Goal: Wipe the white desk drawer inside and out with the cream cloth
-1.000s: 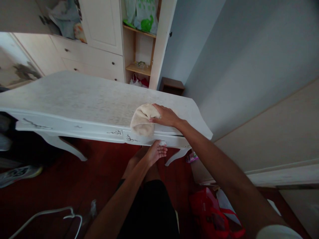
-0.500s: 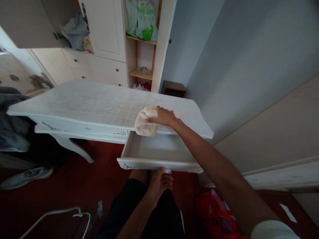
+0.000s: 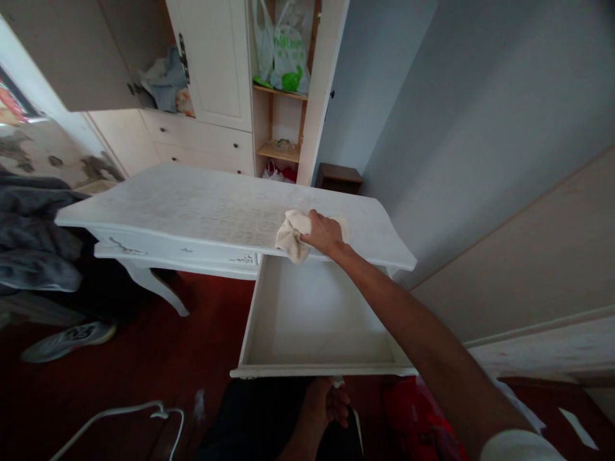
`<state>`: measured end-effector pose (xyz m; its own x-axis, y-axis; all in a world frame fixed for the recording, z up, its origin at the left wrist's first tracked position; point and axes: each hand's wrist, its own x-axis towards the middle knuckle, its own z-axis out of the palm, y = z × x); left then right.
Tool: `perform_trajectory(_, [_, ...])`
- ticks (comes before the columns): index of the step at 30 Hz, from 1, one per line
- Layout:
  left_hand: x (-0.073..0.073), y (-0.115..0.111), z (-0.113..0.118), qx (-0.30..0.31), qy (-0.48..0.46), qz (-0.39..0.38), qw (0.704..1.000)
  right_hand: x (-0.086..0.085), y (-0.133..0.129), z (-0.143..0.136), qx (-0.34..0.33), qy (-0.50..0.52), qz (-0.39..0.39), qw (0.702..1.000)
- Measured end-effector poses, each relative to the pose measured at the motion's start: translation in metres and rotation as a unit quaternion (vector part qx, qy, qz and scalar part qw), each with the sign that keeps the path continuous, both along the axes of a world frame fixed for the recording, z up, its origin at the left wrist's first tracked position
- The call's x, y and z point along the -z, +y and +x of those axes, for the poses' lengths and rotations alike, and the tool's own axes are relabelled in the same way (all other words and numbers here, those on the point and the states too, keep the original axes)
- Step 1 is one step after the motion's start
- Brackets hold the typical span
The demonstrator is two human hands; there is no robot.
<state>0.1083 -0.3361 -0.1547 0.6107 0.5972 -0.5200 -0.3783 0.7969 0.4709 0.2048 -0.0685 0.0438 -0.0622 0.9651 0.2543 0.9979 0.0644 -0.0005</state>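
A cream cloth [image 3: 294, 237] lies bunched at the front edge of the white table [image 3: 211, 198], partly hanging over it. My right hand [image 3: 325, 232] is closed on the cloth and presses it to the tabletop. Below, a white drawer [image 3: 317, 314] stands pulled well out, with nothing visible inside. Under the drawer front, my left hand [image 3: 329, 403] has its fingers curled round the small knob [image 3: 337, 381], which is partly hidden by the hand.
Behind the table stands a cabinet [image 3: 211, 70] with an open door and plastic bags [image 3: 289, 61]. Grey clothes [image 3: 36, 230] are piled at the left. A shoe [image 3: 70, 340], a white hanger [image 3: 125, 410] and a red bag [image 3: 418, 416] are on the floor.
The drawer has come much further out toward me, with my left hand moving along at its knob. My right hand and the cloth appear slightly further right, and the view has shifted.
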Motion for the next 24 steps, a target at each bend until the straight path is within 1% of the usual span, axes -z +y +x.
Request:
perform_trajectory(2, [0.002,-0.001,-0.001,0.001,0.002,-0.001,1.000,0.001,-0.009,0.002,-0.012,0.015,0.013,1.000])
perform_trajectory(4, [0.005,-0.001,-0.002,-0.004,0.008,-0.004,1.000,0.000,-0.023,0.007,-0.033,0.055,0.025,0.998])
perform_trajectory(6, [0.010,-0.001,-0.003,-0.012,0.016,-0.006,1.000,-0.003,-0.042,0.014,-0.062,0.122,0.036,0.990])
perform_trajectory(8, [0.015,-0.001,-0.003,-0.017,0.024,-0.007,1.000,-0.007,-0.065,0.023,-0.092,0.199,0.041,0.975])
perform_trajectory(10, [0.021,0.000,-0.002,-0.016,0.036,-0.011,0.999,-0.009,-0.088,0.033,-0.115,0.251,0.032,0.961])
perform_trajectory(13, [0.029,0.000,0.001,-0.011,0.044,-0.013,0.999,-0.004,-0.117,0.049,-0.110,0.259,0.000,0.960])
perform_trajectory(15, [0.033,0.000,0.003,-0.013,0.045,-0.008,0.999,0.006,-0.130,0.060,-0.078,0.251,-0.019,0.965])
perform_trajectory(16, [0.034,-0.001,0.005,-0.017,0.047,-0.005,0.999,0.013,-0.134,0.066,-0.051,0.252,-0.023,0.966])
perform_trajectory(18, [0.036,-0.002,0.007,-0.030,0.060,-0.001,0.998,0.029,-0.139,0.076,0.025,0.257,-0.020,0.966])
perform_trajectory(21, [0.035,-0.003,0.010,-0.050,0.075,0.004,0.996,0.053,-0.145,0.091,0.147,0.257,-0.030,0.955])
perform_trajectory(22, [0.033,-0.004,0.010,-0.056,0.077,0.007,0.995,0.061,-0.147,0.094,0.173,0.256,-0.039,0.950])
perform_trajectory(24, [0.029,-0.004,0.008,-0.063,0.076,0.012,0.995,0.074,-0.151,0.100,0.198,0.246,-0.042,0.948])
